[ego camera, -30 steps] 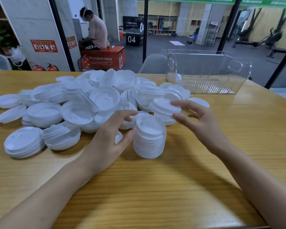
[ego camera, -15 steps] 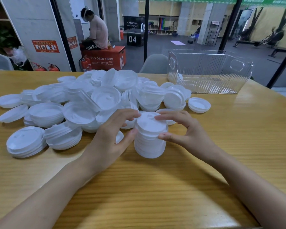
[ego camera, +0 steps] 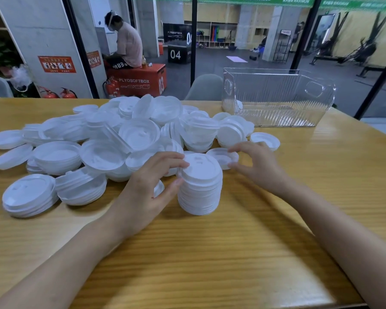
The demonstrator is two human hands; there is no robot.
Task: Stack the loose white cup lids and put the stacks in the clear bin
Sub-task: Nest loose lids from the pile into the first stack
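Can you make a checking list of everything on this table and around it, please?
Surface: wooden table, lids over its left half.
Job's things: pile of loose lids; tall lid stack in front; clear bin far right.
Clutter: nothing seen.
Hands: left hand holds the lid stack; right hand fingers at a single upturned lid, grip unclear.
Cables: nothing seen.
Surroundings: gym behind glass, person sitting on a red box, fire extinguishers.

left hand [ego camera: 147, 188]: fingers, thumb curled on lid stack [ego camera: 200, 186] | right hand [ego camera: 260, 168]: forefinger, thumb parted, blurred
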